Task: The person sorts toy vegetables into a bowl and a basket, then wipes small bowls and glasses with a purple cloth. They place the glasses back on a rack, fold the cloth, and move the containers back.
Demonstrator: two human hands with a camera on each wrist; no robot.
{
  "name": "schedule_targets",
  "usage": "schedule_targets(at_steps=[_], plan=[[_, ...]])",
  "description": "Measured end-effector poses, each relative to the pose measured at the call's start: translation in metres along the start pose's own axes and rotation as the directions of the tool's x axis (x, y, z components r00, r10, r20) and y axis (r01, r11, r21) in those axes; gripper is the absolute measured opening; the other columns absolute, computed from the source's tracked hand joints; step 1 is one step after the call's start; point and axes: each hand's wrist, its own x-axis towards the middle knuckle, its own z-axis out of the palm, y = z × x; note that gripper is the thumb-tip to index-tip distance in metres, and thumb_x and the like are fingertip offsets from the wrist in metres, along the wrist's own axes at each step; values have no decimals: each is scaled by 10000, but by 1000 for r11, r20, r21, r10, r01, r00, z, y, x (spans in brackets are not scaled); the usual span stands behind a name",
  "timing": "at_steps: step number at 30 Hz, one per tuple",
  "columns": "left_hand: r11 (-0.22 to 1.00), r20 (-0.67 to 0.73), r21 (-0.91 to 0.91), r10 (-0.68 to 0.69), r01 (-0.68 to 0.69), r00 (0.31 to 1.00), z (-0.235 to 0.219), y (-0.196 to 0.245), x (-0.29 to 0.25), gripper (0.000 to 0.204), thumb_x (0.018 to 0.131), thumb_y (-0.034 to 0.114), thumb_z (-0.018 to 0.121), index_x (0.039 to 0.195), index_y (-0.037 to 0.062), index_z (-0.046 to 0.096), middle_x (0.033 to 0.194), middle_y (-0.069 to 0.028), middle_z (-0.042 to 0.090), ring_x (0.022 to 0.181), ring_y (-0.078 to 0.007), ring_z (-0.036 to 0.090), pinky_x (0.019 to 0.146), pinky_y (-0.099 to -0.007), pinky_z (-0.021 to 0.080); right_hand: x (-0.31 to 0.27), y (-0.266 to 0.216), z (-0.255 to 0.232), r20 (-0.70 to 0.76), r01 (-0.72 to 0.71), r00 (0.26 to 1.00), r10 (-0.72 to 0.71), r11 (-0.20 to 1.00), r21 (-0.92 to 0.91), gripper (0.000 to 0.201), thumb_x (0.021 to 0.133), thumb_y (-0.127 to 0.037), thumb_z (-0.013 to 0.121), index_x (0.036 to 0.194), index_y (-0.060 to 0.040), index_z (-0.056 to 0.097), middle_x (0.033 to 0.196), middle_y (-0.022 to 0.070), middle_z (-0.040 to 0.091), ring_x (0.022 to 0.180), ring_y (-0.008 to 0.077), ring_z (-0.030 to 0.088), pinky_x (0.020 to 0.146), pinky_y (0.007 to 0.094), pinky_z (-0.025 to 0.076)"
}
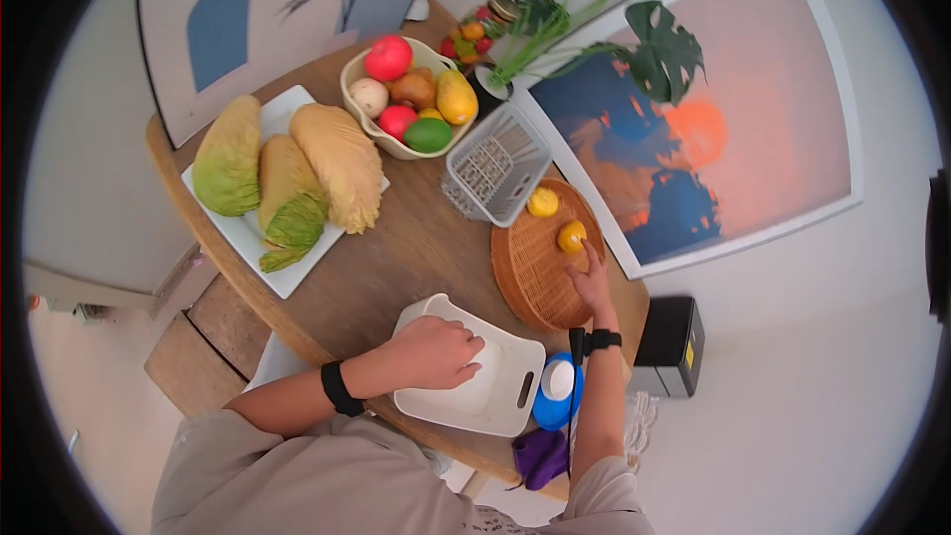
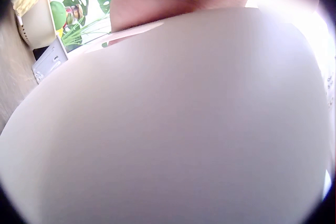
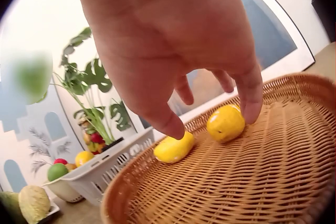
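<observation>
My right hand point(image 1: 591, 282) reaches over a round wicker basket point(image 1: 525, 277) with its fingers spread. Inside lie two lemons. In the right wrist view the forefinger is right at the nearer lemon point(image 3: 226, 123), and the thumb tip overlaps the other lemon point(image 3: 174, 148). Neither fruit is gripped. My left hand point(image 1: 433, 350) hangs over a white bin point(image 1: 505, 406), its fingers loosely bent above the inside with nothing seen in them. The bin's pale wall point(image 2: 168, 124) fills most of the left wrist view, hiding those fingers.
A grey plastic basket point(image 1: 495, 163) adjoins the wicker one. Behind stand a fruit bowl point(image 1: 352, 79), a potted plant point(image 1: 540, 15) and a framed picture point(image 1: 753, 99). Cabbages point(image 1: 337, 163) lie on a white plate point(image 1: 287, 282) at left; a blue item point(image 1: 550, 414) and purple cloth point(image 1: 541, 458) are near the bin.
</observation>
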Motion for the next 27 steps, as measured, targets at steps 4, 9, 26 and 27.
schedule_targets(at_steps=[4,9,26,27], plan=[[999,31,-18,-29,29,999,0,-1,0,303,937,314,605,870,19,627,792,-142,676,816,-325,677,720,-453,555,77,69,63,15,24,1000,-21,956,-291,743,817,-222,746,1496,-242,444,1524,345,245,1384,505,374,1142,466,399],[997,126,1,-80,81,989,-8,3,1,304,933,316,602,924,15,641,823,-150,692,846,-330,689,744,-467,554,65,20,62,14,-100,994,104,979,-178,642,803,-198,748,1404,-224,526,1550,299,247,1336,492,442,1120,458,422],[986,188,164,-39,7,981,-6,9,1,525,798,495,742,1014,31,627,864,-120,693,874,-298,689,731,-419,553,-202,-163,-54,248,201,901,-357,848,490,539,793,-119,688,1314,-61,561,976,125,702,831,263,708,769,353,564],[983,218,185,-33,-9,975,-4,9,1,554,772,510,760,1022,36,624,870,-117,692,880,-294,690,731,-418,553,-215,-181,-44,284,132,914,-290,875,466,532,801,-133,698,1306,-52,553,972,161,701,847,308,710,770,370,565]])
